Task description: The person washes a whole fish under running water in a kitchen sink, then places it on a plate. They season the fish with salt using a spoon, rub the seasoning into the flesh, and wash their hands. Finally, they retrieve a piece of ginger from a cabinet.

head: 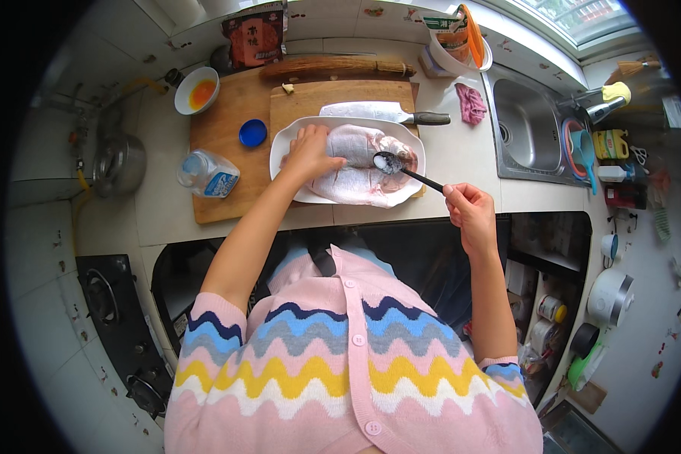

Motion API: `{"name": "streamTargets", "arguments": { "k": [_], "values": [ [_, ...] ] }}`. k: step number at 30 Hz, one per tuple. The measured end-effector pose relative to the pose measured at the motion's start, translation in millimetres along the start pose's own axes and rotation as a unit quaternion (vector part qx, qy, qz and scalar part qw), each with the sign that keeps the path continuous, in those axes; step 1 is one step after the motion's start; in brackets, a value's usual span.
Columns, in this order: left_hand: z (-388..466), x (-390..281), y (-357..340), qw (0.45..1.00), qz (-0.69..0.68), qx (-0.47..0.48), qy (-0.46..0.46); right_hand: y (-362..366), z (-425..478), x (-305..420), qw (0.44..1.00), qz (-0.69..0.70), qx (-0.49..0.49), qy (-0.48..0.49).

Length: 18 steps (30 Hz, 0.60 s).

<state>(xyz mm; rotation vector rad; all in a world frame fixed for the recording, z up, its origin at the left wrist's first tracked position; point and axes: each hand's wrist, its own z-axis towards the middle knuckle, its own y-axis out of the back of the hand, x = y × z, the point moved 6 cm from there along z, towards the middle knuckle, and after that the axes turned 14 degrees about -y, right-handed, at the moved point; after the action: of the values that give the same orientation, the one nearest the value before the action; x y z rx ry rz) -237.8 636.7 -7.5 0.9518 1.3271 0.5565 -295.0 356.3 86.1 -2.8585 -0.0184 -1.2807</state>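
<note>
A raw fish (349, 181), opened out flat with its skin up, lies on a white scalloped platter (282, 136). My left hand (309, 150) rests at the platter's left end with fingers spread, touching the fish near its left side. In my right hand (470, 211) is the handle of a black spoon (411, 173). White granules fill part of its bowl, held over the fish's head end at the right. Behind the platter, a cleaver (369, 111) lies on the smaller cutting board (306, 96). To the left stands an uncapped clear jar (210, 173), with a blue lid (253, 133) nearby.
Under these is a large wooden board (232, 108). A bowl of beaten egg (197, 91) stands at its back left corner. A bundled brush (335, 67) lies behind. Rightward are a pink cloth (470, 104) and a steel sink (530, 125); a gas stove (116, 306) is at left.
</note>
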Motion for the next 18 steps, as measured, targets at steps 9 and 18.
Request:
{"name": "streamTargets", "arguments": {
  "k": [9,18],
  "values": [
    [22,34,-16,0.894,-0.387,0.217,0.061,6,-3,3,0.999,0.039,-0.006,0.021],
    [12,17,1,0.757,-0.592,0.241,0.133,-17,-12,30,0.998,0.041,0.0,0.055]
  ]
}}
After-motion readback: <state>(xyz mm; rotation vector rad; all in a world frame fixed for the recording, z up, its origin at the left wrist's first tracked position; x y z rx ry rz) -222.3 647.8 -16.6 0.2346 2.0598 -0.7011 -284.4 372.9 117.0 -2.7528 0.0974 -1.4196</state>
